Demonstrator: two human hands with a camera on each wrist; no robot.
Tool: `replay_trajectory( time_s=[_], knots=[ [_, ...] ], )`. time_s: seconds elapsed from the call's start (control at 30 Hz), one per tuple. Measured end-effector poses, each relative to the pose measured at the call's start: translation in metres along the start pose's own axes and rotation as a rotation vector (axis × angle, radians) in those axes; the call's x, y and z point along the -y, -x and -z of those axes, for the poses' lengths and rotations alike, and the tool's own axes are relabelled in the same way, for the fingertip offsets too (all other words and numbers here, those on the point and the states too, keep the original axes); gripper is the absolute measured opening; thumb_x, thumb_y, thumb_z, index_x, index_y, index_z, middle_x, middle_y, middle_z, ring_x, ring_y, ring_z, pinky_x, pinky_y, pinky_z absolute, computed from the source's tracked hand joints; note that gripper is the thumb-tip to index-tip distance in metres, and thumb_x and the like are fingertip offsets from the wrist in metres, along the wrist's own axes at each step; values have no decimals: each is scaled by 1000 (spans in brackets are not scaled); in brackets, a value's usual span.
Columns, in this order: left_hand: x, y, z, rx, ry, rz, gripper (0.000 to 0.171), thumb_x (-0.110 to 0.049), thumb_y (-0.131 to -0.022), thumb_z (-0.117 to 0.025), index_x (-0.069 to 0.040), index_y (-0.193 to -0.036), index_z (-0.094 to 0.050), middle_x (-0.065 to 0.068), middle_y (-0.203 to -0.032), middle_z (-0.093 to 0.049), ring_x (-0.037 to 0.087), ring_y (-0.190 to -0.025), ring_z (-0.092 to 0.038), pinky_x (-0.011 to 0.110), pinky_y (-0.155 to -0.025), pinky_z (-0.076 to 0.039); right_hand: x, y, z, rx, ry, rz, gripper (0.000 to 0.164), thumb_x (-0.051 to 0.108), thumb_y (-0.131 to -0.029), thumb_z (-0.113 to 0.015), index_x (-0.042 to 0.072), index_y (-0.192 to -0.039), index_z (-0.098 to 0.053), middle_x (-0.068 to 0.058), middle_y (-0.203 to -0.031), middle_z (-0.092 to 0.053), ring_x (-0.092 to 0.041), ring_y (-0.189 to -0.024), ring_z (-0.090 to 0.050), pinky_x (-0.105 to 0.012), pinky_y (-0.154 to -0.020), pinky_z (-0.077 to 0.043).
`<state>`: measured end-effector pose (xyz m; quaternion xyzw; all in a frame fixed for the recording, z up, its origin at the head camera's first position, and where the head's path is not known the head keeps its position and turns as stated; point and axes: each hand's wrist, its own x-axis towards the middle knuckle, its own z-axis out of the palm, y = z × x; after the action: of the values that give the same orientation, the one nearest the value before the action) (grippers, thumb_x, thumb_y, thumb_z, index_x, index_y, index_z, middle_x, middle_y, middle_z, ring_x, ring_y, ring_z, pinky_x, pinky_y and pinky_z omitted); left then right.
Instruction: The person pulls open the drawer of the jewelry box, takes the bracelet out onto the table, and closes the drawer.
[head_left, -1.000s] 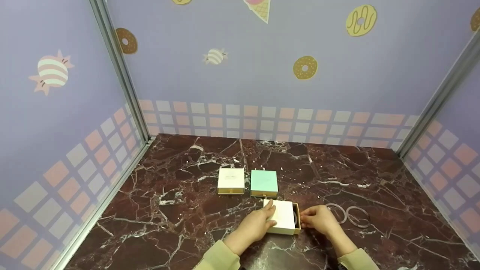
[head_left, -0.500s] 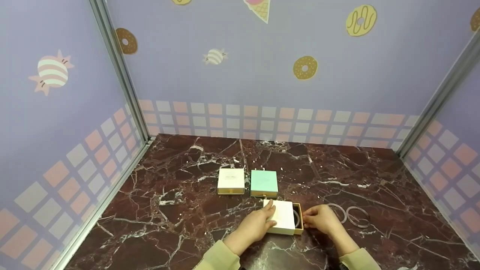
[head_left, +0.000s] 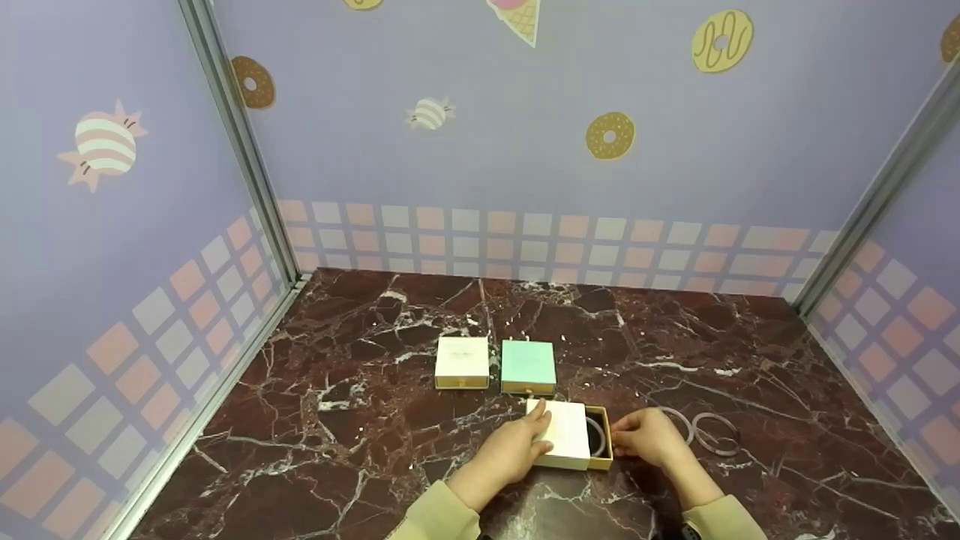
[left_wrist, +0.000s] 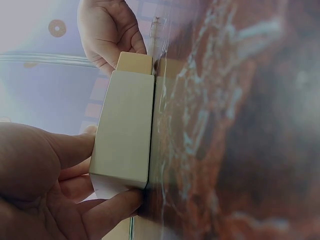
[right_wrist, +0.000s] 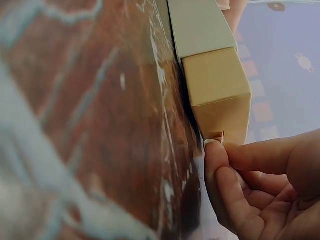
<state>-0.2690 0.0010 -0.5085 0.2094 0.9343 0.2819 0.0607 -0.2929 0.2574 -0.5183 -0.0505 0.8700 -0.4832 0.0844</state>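
Observation:
A white drawer box (head_left: 568,433) lies on the marbled table, its yellow drawer (head_left: 604,462) drawn partly out to the right. Inside the drawer's dark interior shows part of a pale bangle (head_left: 601,433). My left hand (head_left: 508,451) grips the white sleeve at its left end, fingers on top and against the side. At the drawer's front, my right hand (head_left: 651,438) pinches a small pull tab (right_wrist: 220,136) between thumb and fingertips. Two more pale bangles (head_left: 716,434) lie flat beyond the right hand, one partly hidden by it.
Behind the hands stand a cream box (head_left: 462,358) and a mint-green box (head_left: 528,363), side by side with drawers in. Patterned lilac walls (head_left: 480,150) enclose the table (head_left: 360,465) at the back and sides.
The right hand has moved a little to the right, pulling the yellow drawer further out of the sleeve. More of the bangle inside shows. The left hand has stayed in place.

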Motion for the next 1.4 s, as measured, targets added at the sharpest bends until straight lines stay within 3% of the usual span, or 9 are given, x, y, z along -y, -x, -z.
replay_trajectory(
  time_s=[0.83, 1.4],
  knots=[
    [0, 0, 0, -26, -24, -22, 57, -25, -100, -65, -6, -152, -50, 9, -165, -38, 32, -138, -56, 42, -116, -48, -2, 1, 12, -6, 44, -14, 10, -8, -88, -68, -18, -90, -72, -20, -75, -75, -17, -63, -73, -28, -59, -64],
    [0, 1, 1, -37, -37, -30, 57, -26, -100, -66, -6, -151, -52, 9, -164, -40, 31, -138, -57, 39, -115, -49, -1, 3, 16, -57, 172, -50, 7, -2, -86, -73, -7, -85, -77, -15, -72, -77, -18, -62, -75, -26, -59, -63]
  ],
)
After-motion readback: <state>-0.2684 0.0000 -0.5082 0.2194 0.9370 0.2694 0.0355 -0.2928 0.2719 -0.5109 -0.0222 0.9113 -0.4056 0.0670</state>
